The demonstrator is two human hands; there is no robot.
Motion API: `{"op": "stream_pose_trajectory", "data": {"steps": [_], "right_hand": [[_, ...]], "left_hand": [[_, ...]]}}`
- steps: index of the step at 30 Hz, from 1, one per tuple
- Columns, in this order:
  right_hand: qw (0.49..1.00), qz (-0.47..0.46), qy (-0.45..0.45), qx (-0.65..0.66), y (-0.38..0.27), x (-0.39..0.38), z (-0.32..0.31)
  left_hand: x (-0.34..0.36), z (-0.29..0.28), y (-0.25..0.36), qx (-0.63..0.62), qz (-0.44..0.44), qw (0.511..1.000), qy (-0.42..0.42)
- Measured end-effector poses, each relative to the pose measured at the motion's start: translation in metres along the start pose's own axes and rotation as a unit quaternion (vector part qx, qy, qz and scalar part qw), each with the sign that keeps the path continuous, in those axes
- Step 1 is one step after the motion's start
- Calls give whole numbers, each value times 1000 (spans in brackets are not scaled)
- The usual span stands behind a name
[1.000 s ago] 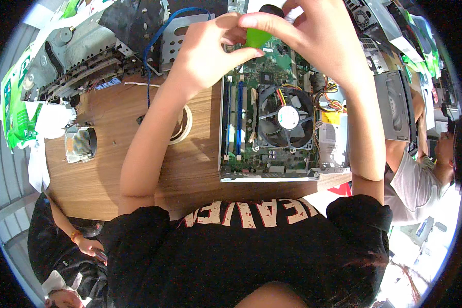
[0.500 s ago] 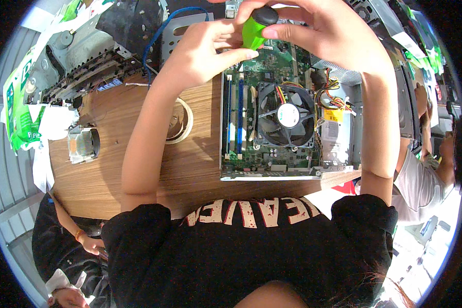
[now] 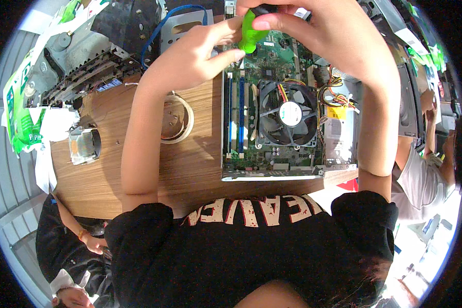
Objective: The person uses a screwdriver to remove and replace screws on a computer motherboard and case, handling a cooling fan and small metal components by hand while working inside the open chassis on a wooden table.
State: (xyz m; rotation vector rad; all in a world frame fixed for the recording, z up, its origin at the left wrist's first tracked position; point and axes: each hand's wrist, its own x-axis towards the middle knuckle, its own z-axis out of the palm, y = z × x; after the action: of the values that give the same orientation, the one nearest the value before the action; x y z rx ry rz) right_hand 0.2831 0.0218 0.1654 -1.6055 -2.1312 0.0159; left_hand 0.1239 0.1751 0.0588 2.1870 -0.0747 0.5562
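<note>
My right hand (image 3: 318,36) is closed on the upper part of a green and black screwdriver (image 3: 249,37), over the far end of an open computer case (image 3: 277,178). My left hand (image 3: 195,51) is curled around the screwdriver from the left, its thumb at the lower end of the green handle. The screwdriver's tip cannot be made out. Below the hands lies a green motherboard (image 3: 267,72) with a black cooling fan (image 3: 290,114) and blue memory slots (image 3: 241,118). Coloured wires (image 3: 336,92) run beside a metal power supply (image 3: 339,136) on the right.
A roll of tape (image 3: 189,120) and a finned heat sink (image 3: 83,145) sit on the wooden table (image 3: 123,174). Metal computer parts (image 3: 82,72) and a green plastic bag (image 3: 23,118) crowd the far left. Other people sit at lower left and at right.
The screwdriver handle has shifted slightly left and tilted, with its black cap now mostly under my right hand. My left hand has drawn slightly left.
</note>
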Motion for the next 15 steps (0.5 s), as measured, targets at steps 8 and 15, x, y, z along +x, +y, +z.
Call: {"op": "stream_pose_trajectory", "data": {"steps": [8,15], "right_hand": [[999,22,38,-9,1,-5,3],[988,64,87,-106,-7,-5,19]], "left_hand": [[7,-2,12,123,-62,990,-15],[0,17,-1,246,-111,960,68]]}}
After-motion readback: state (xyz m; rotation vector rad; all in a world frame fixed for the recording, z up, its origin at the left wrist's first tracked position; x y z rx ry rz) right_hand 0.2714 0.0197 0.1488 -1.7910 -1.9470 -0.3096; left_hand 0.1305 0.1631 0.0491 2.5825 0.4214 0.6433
